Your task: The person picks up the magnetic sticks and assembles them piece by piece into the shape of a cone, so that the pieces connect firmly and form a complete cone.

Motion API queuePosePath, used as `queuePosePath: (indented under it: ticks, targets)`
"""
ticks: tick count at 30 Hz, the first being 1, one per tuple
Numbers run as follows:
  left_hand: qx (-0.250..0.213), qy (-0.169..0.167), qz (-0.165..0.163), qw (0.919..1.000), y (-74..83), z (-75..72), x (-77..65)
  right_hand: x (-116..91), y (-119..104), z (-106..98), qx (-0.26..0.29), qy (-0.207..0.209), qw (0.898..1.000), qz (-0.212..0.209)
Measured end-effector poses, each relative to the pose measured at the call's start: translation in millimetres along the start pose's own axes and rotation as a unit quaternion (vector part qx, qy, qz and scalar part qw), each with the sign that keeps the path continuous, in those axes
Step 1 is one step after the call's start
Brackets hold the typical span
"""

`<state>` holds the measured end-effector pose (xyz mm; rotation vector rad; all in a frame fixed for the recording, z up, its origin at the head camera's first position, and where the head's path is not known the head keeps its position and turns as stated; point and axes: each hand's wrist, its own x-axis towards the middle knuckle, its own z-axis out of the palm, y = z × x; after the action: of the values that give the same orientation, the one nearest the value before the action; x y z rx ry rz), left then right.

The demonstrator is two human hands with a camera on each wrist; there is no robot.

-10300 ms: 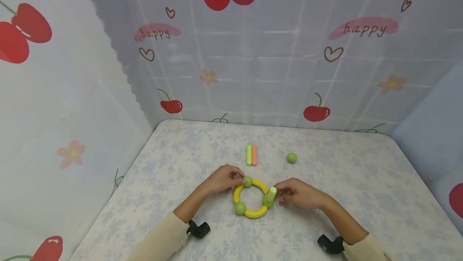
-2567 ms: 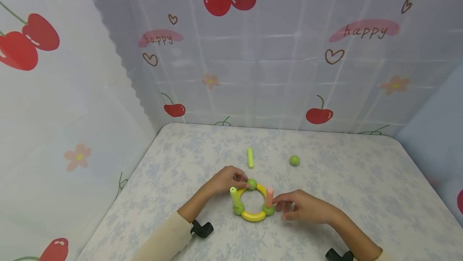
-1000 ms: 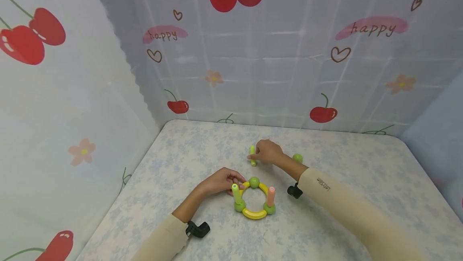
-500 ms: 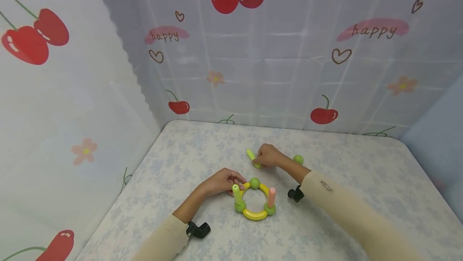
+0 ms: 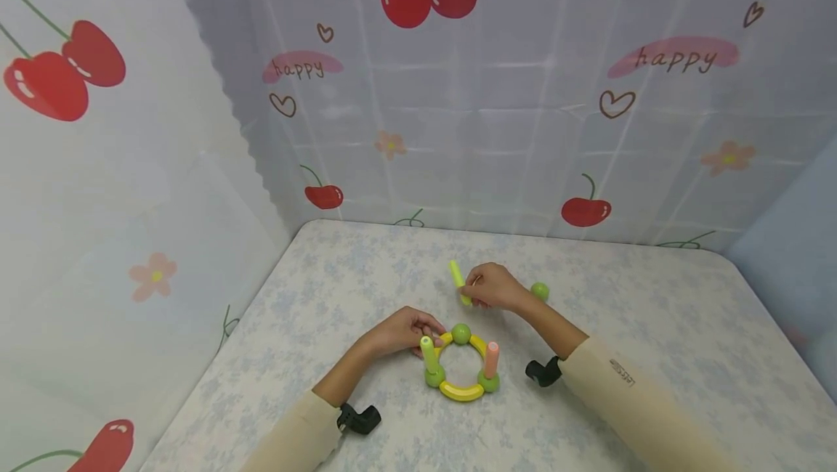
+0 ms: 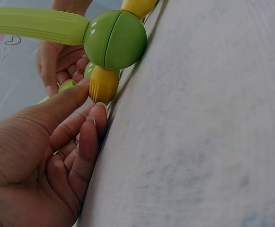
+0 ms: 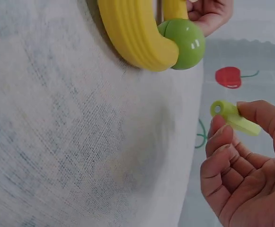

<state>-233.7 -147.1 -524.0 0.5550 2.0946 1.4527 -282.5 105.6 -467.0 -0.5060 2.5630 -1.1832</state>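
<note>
In the head view, several green balls and curved yellow rods form a ring (image 5: 461,392) lying on the table. A yellow-green rod (image 5: 429,354) stands up from its left ball (image 5: 434,377), and a pink rod (image 5: 492,359) from its right ball (image 5: 489,383). A third ball (image 5: 461,334) sits at the ring's far side. My left hand (image 5: 401,332) pinches the ring's left curved yellow rod (image 6: 104,85) between thumb and fingers. Beyond the ring, my right hand (image 5: 495,287) pinches another yellow-green rod (image 5: 455,274) near one end; a round metallic spot (image 7: 217,109) shows on that end.
A loose green ball (image 5: 539,291) lies on the table just behind my right wrist. The patterned tabletop (image 5: 353,261) meets a cherry-print curtain (image 5: 497,131) at the back. Each wrist carries a black camera (image 5: 359,419).
Earlier the pink rod and the left upright rod joined the ring. Within the last second my right hand has taken the remaining yellow-green rod, turned it and lifted it. My left hand stays at the ring.
</note>
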Motion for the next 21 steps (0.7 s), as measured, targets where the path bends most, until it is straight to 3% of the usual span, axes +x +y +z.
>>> queuePosePath:
  ticks: [7, 21]
  targets:
    - [-0.006, -0.004, -0.001, 1.0000, -1.0, 0.5, -0.6, -19.9, 0.1, -2.6, 0.021, 0.027, 0.997, -0.066]
    - [-0.005, -0.001, 0.003, 1.0000, -0.1, 0.0, -1.0, -49.5, 10.3, 4.8, 0.039, 0.051, 0.991, -0.118]
